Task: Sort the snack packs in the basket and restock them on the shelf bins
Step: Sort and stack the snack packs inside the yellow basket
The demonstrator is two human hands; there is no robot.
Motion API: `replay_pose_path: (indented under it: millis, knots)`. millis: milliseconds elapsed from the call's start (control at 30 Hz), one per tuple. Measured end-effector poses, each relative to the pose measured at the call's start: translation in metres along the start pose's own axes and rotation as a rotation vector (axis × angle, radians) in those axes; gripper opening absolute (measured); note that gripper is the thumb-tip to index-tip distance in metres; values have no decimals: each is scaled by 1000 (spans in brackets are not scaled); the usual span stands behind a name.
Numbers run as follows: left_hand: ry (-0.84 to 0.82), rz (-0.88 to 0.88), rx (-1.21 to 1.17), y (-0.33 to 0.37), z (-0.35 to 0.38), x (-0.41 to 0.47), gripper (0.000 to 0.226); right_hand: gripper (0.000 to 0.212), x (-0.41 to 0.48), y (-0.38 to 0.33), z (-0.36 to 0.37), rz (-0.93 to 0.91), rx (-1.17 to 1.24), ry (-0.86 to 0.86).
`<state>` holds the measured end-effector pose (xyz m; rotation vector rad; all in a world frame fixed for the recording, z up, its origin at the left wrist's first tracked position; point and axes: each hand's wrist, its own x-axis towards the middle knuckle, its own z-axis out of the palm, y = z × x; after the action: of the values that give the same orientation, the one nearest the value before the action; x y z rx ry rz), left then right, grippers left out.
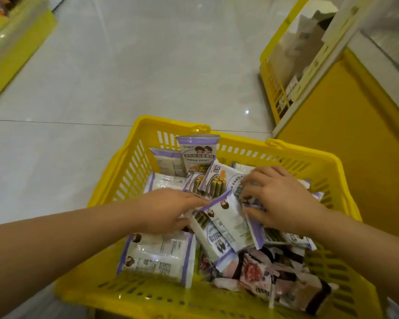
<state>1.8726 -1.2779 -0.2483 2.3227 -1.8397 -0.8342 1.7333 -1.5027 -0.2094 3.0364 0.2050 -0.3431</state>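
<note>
grey glossy floor tiles [124,77], yellow basket [309,155], yellow shelving [355,134] alongside; left hand [168,210] and right hand [283,201] pinching snack packs [230,224]

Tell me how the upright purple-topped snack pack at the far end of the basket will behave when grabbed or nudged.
The pack will probably tip at a nudge, since it stands on its narrow end. Its glossy film looks slippery and would likely crumple under a grip. As a small film pouch, it is probably light.
</note>
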Motion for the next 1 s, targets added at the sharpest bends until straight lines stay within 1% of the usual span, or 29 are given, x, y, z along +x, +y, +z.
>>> replay_pose_path:
  millis: [67,100,167,233,300,433,533,633,800,867,933,1000]
  knots:
    - [148,-13,145,-17,-15,-19,45,30,17,-14,-4,-23,79,133]
    - [254,-18,186,-26,-24,-29,40,29,28,-23,-5,-50,130,157]
    - [459,-25,196,-41,-39,-48,30,32,55,-45,-1,-110,221,101]
    - [556,-49,178,-52,-47,-61,24,40,85,-65,11,-104,298,-4]
    - [582,-74,160,-61,-49,-70,23,51,114,-81,24,-68,339,-98]
    - [636,-79,96,-72,-43,-85,22,77,159,-102,51,-37,371,-156]
    - [627,-61,70,-74,-37,-91,23,99,169,-117,71,-35,227,-161]
    - [614,-51,47,-74,-35,-89,23,111,169,-127,86,-11,106,-146]
    - [612,-61,39,-73,-35,-87,23,119,175,-137,88,75,30,-123]
    - [615,-69,32,-71,-35,-86,23,119,176,-140,90,92,24,-121]
    - [618,-78,27,-70,-35,-86,23,110,176,-139,92,94,71,-92]
    - [617,-80,22,-70,-35,-87,24,91,177,-133,90,94,200,-2]
